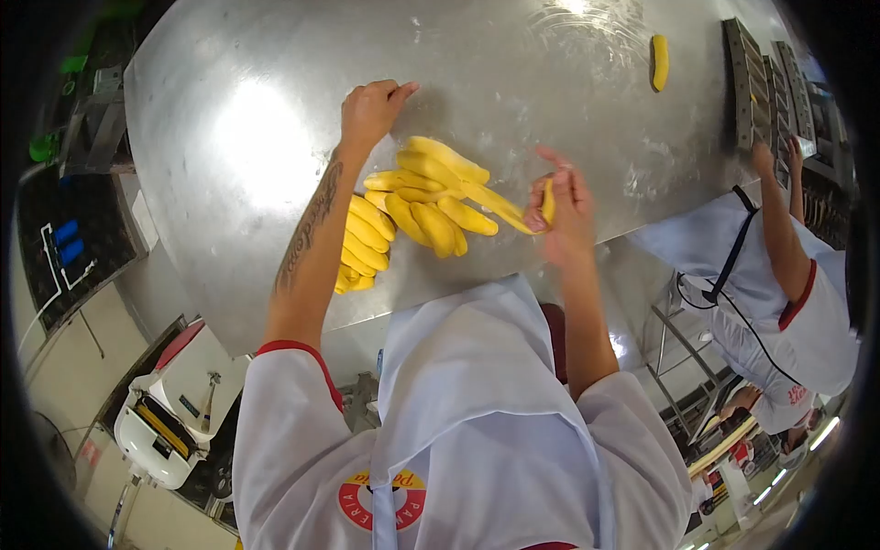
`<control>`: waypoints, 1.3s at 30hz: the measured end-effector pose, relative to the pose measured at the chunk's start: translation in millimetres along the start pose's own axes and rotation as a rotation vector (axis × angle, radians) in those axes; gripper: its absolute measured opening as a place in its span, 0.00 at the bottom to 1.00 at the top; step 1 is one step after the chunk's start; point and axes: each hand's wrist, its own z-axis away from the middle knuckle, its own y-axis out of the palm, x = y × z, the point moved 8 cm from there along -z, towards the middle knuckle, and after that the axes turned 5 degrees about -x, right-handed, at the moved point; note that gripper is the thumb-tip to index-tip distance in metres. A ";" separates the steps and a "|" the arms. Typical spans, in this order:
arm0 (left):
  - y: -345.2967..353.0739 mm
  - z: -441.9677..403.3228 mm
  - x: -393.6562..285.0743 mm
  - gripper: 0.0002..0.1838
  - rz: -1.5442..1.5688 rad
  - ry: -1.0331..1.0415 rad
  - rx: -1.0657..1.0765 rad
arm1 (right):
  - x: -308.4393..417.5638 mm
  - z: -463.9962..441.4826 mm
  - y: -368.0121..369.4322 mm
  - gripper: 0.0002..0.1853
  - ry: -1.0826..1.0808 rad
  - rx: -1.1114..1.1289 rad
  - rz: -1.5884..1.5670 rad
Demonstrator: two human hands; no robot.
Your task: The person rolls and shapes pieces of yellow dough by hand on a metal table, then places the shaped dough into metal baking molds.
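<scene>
My right hand (562, 206) is closed on the end of a yellow dough strip (500, 203), slightly blurred by motion. The strip runs left to a pile of yellow dough rolls (435, 223) on the metal table. Farther forward, my left hand (371, 112) is raised over the table beyond the pile, fingers curled and thumb sticking out. Whatever it may hold is hidden. More yellow dough rolls (365, 240) lie beside my left forearm, which partly covers them.
The steel table (522, 82) spreads out ahead. One yellow dough roll (660, 63) lies alone at its far right. A co-worker (775, 247) stands at the right with hands at metal trays (750, 87). White equipment (170, 412) sits at lower left.
</scene>
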 end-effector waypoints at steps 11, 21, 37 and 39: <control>83.5 72.2 -92.2 0.25 -0.237 0.557 0.541 | 242.5 11.3 -18.5 0.29 -0.574 -0.120 0.665; 6.8 -3.9 -78.8 0.23 1.090 -0.331 0.040 | 37.2 -90.4 0.7 0.43 -0.378 0.039 0.970; -37.8 98.9 -44.9 0.27 1.348 -0.665 -0.090 | -104.7 -55.0 90.2 0.24 -0.278 0.260 0.971; -43.0 106.5 -40.4 0.26 1.266 -0.641 -0.087 | -74.5 -63.0 57.8 0.21 -0.333 -0.105 0.787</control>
